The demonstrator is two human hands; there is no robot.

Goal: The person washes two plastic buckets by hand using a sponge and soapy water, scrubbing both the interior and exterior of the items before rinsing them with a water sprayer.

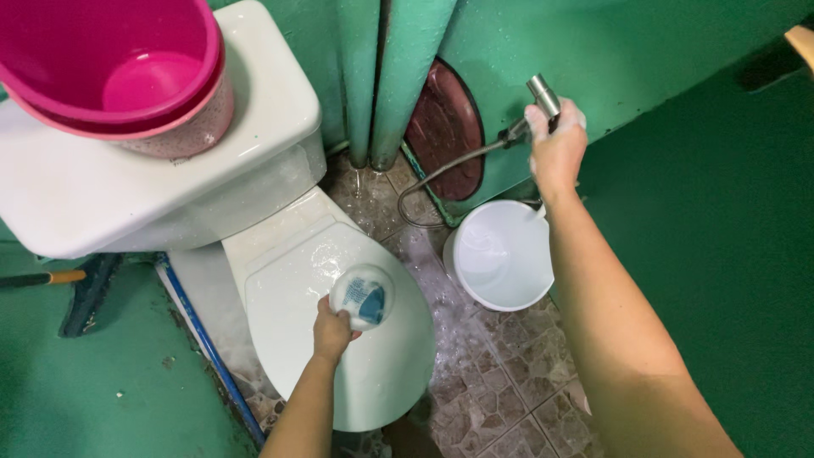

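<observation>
1. While the head camera is looking down, the left hand (332, 329) is pressing a round soapy scrub pad (364, 294) with a blue centre onto the closed toilet lid (373, 373), its grip curled around the pad's lower left edge.
2. Up and to the right of the toilet lid, the right hand (556, 151) is holding a metal spray nozzle (543, 93), its grip wrapped tight around the handle, and a thin hose (441, 172) is looping from it down toward the green wall (644, 51).
3. Just right of the toilet lid, a white bucket (500, 254) is sitting on the tiled floor (500, 382), below the right hand.
4. Behind the toilet lid, a pink basin (127, 68) is resting on the white cistern (170, 178).
</observation>
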